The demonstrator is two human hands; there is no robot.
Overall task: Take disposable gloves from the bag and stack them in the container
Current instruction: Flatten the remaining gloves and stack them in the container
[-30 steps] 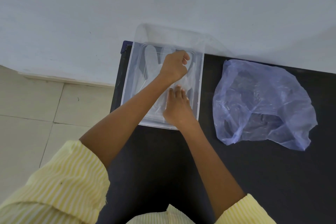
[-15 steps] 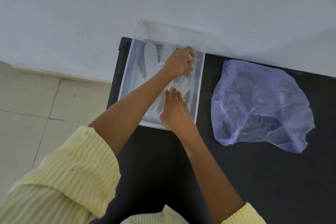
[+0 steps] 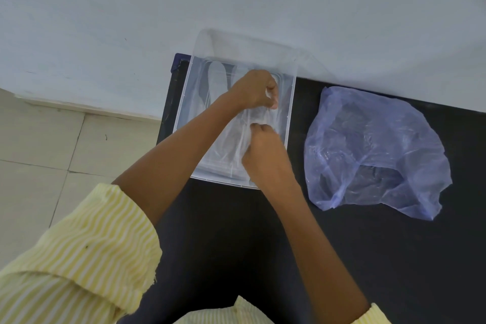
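A person's pale yellow shirt with thin white stripes: the left sleeve, rolled to a thick cuff with a frayed edge and a small dark speck, and the right sleeve, at the near edge. Forearms, left hand and right hand are bare.

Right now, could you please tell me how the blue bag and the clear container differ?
The bag is blue-tinted, soft and crumpled; the container is colourless, rigid and rectangular. The bag lies untouched on the right, while the left hand and the right hand pinch a clear glove over the container. Flat gloves show inside the container; what the bag holds I cannot tell. Both are see-through plastic on the black table.
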